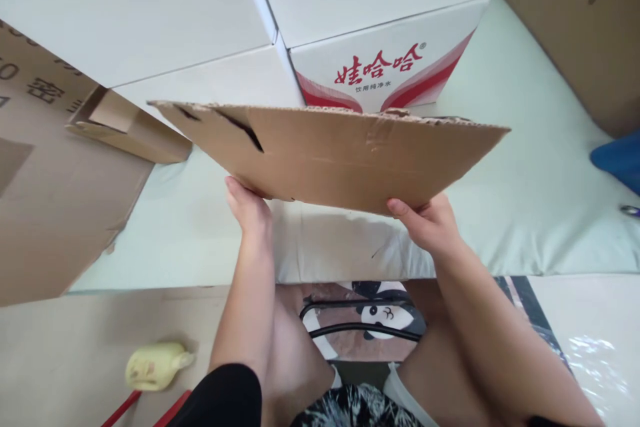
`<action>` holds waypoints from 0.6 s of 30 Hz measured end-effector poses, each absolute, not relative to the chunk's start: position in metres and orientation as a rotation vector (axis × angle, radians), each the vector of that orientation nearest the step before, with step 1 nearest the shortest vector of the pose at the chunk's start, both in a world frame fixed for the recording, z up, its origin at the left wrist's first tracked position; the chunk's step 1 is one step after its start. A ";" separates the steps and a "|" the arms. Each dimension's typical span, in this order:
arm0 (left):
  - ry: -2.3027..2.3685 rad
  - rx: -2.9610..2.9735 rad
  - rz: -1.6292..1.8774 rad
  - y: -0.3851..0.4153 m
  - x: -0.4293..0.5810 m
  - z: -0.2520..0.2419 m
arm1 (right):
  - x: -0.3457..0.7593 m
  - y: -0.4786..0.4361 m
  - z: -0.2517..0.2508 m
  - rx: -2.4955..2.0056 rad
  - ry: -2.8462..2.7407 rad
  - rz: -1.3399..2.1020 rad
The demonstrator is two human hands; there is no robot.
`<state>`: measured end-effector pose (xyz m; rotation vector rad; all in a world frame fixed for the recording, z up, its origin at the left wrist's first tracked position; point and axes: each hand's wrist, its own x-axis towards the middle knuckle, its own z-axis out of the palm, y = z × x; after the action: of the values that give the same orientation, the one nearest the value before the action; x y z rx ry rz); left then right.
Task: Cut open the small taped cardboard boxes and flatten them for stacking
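I hold a flat brown cardboard sheet (325,153) with torn upper edge and a slit near its left end, raised above a pale green cushioned surface (525,200). My left hand (249,209) grips its lower left edge, thumb on top. My right hand (427,221) grips the lower right edge, fingers tucked beneath. The sheet lies almost level, tilted toward me.
White cartons with red lettering (385,70) stand behind the sheet. A brown carton (55,200) with an open flap lies left, another brown carton (590,20) at upper right. A blue object (617,160) sits at right. A yellow toy (153,365) lies on the floor.
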<state>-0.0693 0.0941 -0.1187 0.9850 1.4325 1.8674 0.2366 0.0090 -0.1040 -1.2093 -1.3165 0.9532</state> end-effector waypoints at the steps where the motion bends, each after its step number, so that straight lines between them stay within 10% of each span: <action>1: 1.455 1.068 1.873 0.093 -0.067 -0.118 | 0.238 0.009 -0.101 -1.197 -1.280 0.948; 10: 1.656 1.373 1.642 0.085 -0.035 -0.112 | 0.272 0.003 -0.073 -1.203 -1.234 0.731; 18: 1.331 1.750 1.362 0.068 0.051 -0.088 | 0.315 -0.003 -0.029 -0.946 -0.717 -0.238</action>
<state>0.0511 0.0681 -0.0878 1.7501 1.3313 1.3616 0.3153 -0.0026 -0.0293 -0.9460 -0.7167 -0.2376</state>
